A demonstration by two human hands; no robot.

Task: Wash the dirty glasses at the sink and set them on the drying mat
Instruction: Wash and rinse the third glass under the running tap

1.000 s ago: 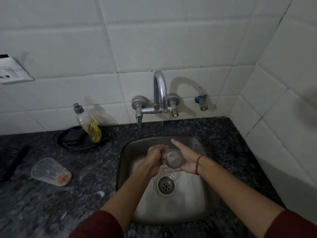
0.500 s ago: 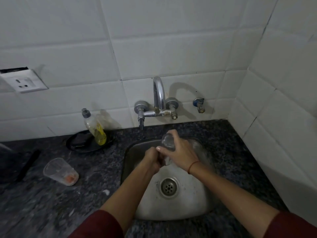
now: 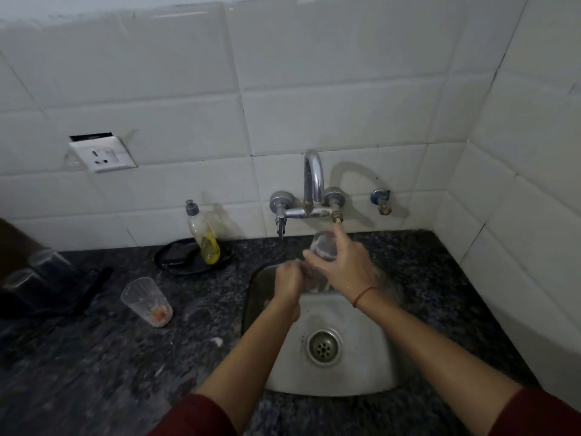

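— While both hands are over the sink [image 3: 388,369], where's the glass [image 3: 323,247]?
— Between them, under the tap [image 3: 313,184]. Right hand [image 3: 342,269] wraps its upper part, index finger out; left hand [image 3: 287,283] curled at its lower end, grip unclear. Clear, tilted. Second glass [image 3: 147,302], orange residue, on surface [image 3: 94,357] left.

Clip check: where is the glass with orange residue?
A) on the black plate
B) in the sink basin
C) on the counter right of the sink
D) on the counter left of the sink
D: the residue glass sits on the counter, left of the sink.
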